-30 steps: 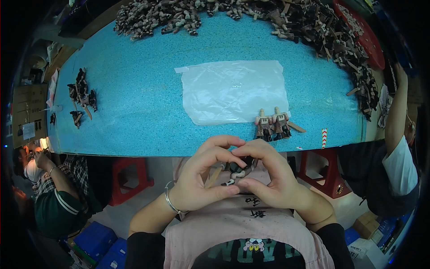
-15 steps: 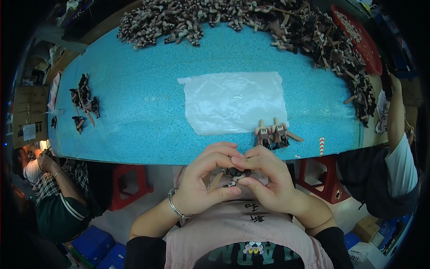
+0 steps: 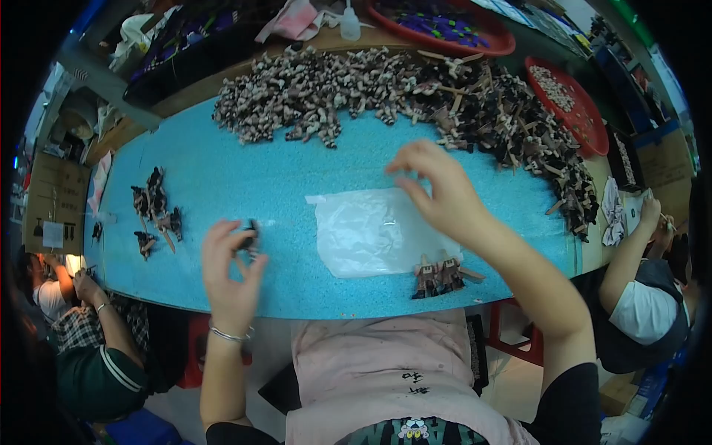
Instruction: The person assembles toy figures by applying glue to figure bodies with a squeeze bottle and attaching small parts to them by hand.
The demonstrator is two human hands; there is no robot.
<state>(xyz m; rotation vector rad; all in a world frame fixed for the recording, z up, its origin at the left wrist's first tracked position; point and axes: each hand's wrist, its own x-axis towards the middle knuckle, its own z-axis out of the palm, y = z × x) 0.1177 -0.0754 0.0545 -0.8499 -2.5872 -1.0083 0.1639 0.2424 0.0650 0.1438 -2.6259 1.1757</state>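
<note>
Placement seems underway: left hand (image 3: 228,273) grips a dark figure (image 3: 252,236) at nine. Right hand (image 3: 442,187), open at one o'clock, probably needs a pinch grip.

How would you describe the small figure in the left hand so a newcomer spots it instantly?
On the blue table, find the translucent plastic sheet, then the person's left hand to its left. The small dark figure shows there, slightly blurred. Unlike the loose cluster of figures lying farther left, it is held.
</note>
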